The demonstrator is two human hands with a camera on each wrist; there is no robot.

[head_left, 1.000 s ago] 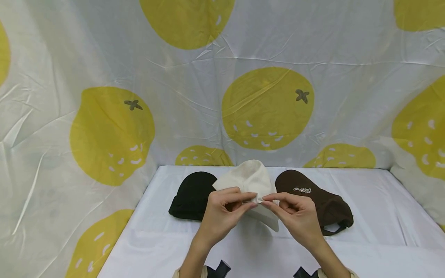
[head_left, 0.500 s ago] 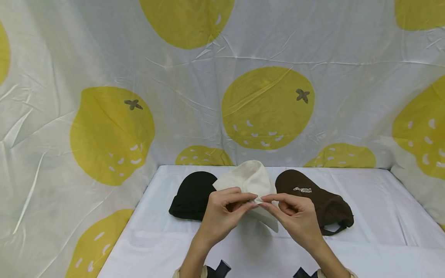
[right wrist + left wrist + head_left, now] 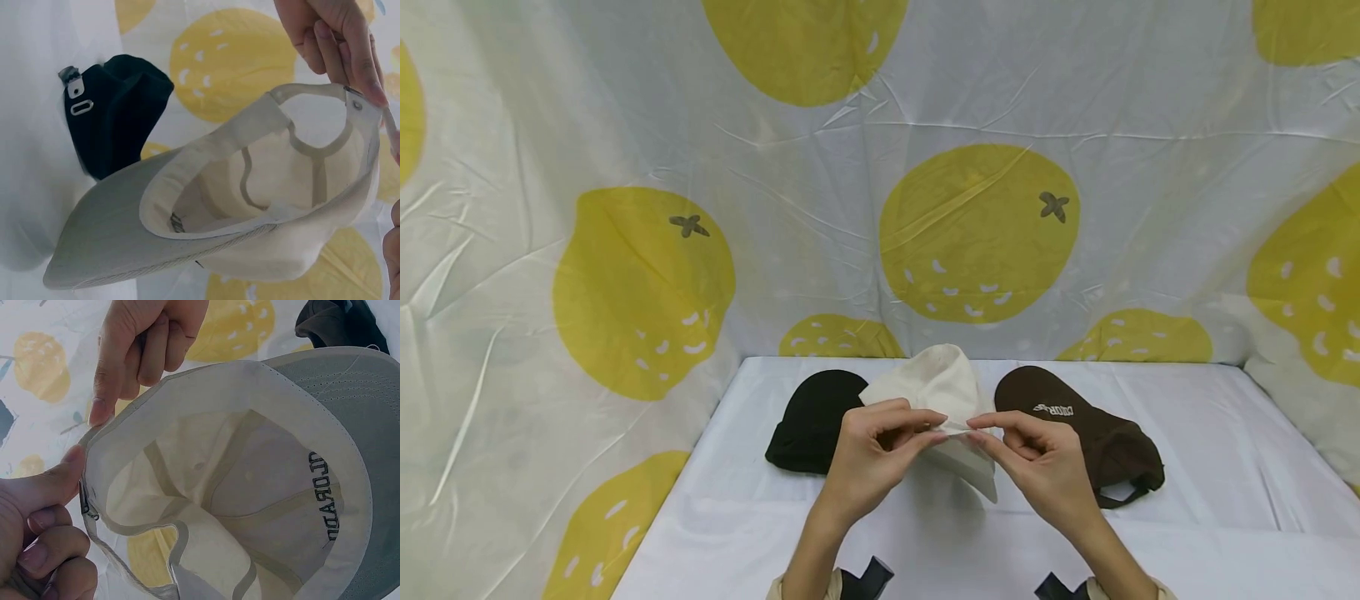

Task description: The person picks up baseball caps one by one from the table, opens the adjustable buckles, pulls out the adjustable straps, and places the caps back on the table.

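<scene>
In the head view, an off-white baseball cap [image 3: 925, 379] is held up, its grey-green brim [image 3: 369, 444] hanging low. My left hand [image 3: 872, 454] pinches the cap's back strap between thumb and forefinger, beside a small metal buckle [image 3: 87, 503]. With thumb and forefinger, my right hand [image 3: 1041, 462] pinches another part of the strap, a short stretch away. The cap's hollow inside faces the left wrist view, with dark lettering [image 3: 325, 497] visible past the sweatband. The strap arches over the rear opening [image 3: 319, 119]. In the head view my hands hide the cap's lower part.
Behind the left hand sits a black beanie [image 3: 816, 429]. A brown cap [image 3: 1060, 417] with white lettering lies behind the right hand, its strap toward the front. White cloth covers the table [image 3: 1210, 500], and a lemon-print curtain [image 3: 820, 208] hangs at the back.
My left hand has drawn slightly left, widening the gap between the two pinches and stretching the strap. The cap's brim has shifted a little left. The beanie and brown cap have not moved.
</scene>
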